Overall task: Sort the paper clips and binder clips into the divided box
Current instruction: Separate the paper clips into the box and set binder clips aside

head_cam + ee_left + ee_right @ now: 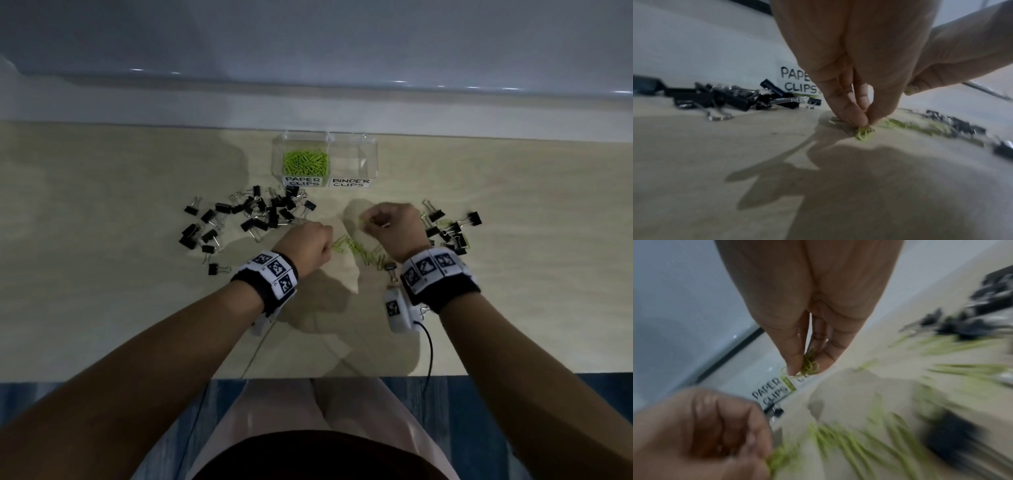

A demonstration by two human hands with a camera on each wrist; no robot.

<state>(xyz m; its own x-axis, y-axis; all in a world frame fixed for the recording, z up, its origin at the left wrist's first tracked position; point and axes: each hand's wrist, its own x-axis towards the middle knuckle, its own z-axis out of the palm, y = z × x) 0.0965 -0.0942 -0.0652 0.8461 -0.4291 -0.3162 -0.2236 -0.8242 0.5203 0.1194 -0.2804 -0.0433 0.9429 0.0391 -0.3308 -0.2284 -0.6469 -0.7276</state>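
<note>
A clear divided box (371, 161) stands at the table's far edge, labelled PAPER CLIPS and BINDER CLIPS. Green paper clips (305, 161) fill its left compartment; the right one looks bare. Loose green paper clips (359, 251) lie between my hands. My left hand (327, 245) pinches a small bunch of green paper clips (864, 133) at the table surface. My right hand (364, 219) is lifted and pinches another bunch of green clips (809, 365). Black binder clips lie in a left pile (253, 216) and a right pile (448, 229).
A pale wall and ledge (308, 102) run behind the box. The table's near edge (308, 377) is by my lap. A black cable (430, 349) trails from the right wrist camera. One binder clip (392, 269) lies by my right wrist.
</note>
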